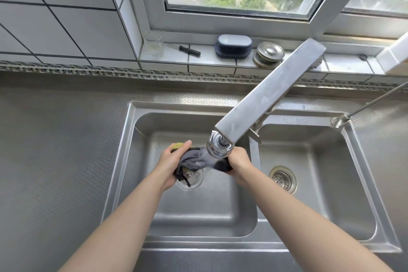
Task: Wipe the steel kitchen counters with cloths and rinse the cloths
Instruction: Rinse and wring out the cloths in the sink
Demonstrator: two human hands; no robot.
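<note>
Both hands over the left basin [141, 161] of a double steel sink, under the faucet head [219, 147]. Left hand [171, 162] grips the left end of a grey cloth [196, 159], fingers curled round it, a yellow bit [177, 146] showing at the thumb. Right hand [239, 160] clutches the cloth's dark right end, fingers wrapped under. Cloth stretched between the hands, above the drain [192, 180]. Far windowsill: scrub brush [234, 47], steel sink strainer lids [269, 54], screwdriver [187, 49], glass jar [153, 47]. Steel counter [55, 150] at left.
</note>
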